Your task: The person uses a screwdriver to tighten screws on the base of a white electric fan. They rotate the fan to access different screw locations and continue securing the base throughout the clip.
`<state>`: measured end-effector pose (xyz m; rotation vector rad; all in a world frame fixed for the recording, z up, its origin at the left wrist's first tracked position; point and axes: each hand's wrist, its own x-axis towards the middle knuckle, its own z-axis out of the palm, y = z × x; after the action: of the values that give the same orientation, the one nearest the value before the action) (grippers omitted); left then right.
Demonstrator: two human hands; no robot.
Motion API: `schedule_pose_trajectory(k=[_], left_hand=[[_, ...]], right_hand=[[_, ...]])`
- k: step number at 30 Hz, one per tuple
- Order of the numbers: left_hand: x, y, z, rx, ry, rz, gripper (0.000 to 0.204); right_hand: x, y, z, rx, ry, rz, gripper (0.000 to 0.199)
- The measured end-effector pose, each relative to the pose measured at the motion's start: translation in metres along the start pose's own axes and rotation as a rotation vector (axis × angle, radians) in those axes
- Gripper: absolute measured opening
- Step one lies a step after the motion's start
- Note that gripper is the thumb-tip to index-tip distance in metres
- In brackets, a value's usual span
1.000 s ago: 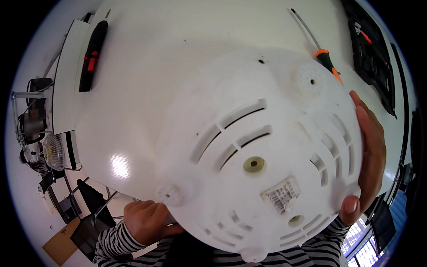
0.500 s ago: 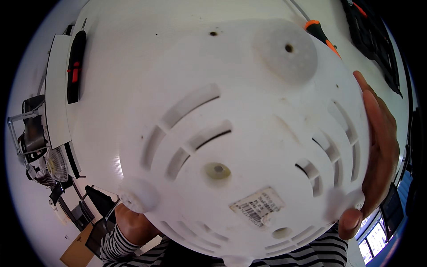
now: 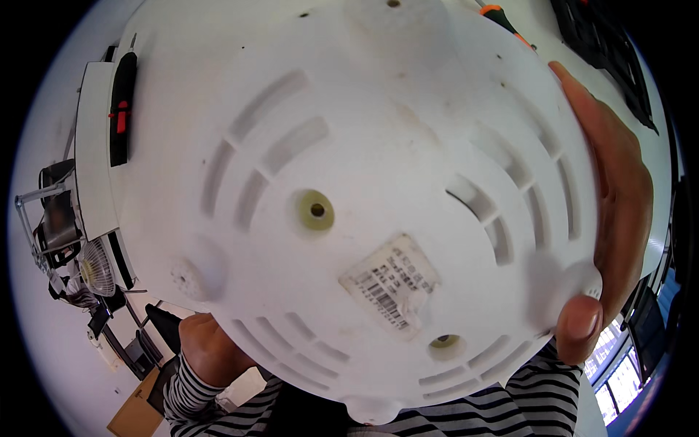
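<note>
Support the white housing evenly between the right hand, grasping its rim, and the left hand, grip hidden.

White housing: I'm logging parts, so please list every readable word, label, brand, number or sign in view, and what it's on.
Worn sticker on the white housing: printed rows and a barcode, too blurred to quote.
Bright panel, lower right: any marks too small to read.
No other text visible.
</note>
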<state>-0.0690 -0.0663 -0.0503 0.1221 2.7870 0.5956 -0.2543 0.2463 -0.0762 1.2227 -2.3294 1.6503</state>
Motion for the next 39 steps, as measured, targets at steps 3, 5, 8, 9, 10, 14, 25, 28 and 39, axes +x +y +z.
schedule_pose_trajectory(k=[3,5,8,9,10,14,25,28,39], left_hand=[[-0.001,0.004,-0.004,0.032,-0.004,0.008,0.045],[0.005,0.011,-0.01,0.037,-0.01,0.011,0.045],[0.009,0.014,-0.011,0.089,-0.008,0.051,0.045],[0.007,0.013,-0.01,0.052,-0.005,0.019,0.046],[0.005,0.012,-0.007,0.016,-0.003,-0.016,0.046],[0.011,0.014,-0.007,0.127,0.032,0.104,0.048],[0.007,0.013,-0.003,0.118,0.066,0.081,0.048],[0.002,0.008,0.009,0.151,0.16,0.063,0.046],[0.01,0.002,-0.004,0.128,0.153,-0.013,0.05]], right_hand=[[-0.001,-0.011,0.003,-0.034,0.082,0.084,0.1],[-0.001,-0.015,0.01,-0.043,0.14,0.102,0.098],[-0.001,-0.013,0.011,-0.162,0.161,0.028,0.087],[0.003,-0.009,0.006,-0.294,0.129,-0.04,0.078],[0.008,-0.005,0.0,-0.422,0.096,-0.109,0.07],[0.011,-0.002,-0.006,-0.462,0.052,-0.165,0.063],[0.001,-0.006,-0.002,-0.165,0.043,-0.08,0.07],[0.003,-0.006,0.0,-0.125,0.029,-0.076,0.072],[0.008,-0.021,-0.009,-0.461,-0.104,-0.172,0.074]])
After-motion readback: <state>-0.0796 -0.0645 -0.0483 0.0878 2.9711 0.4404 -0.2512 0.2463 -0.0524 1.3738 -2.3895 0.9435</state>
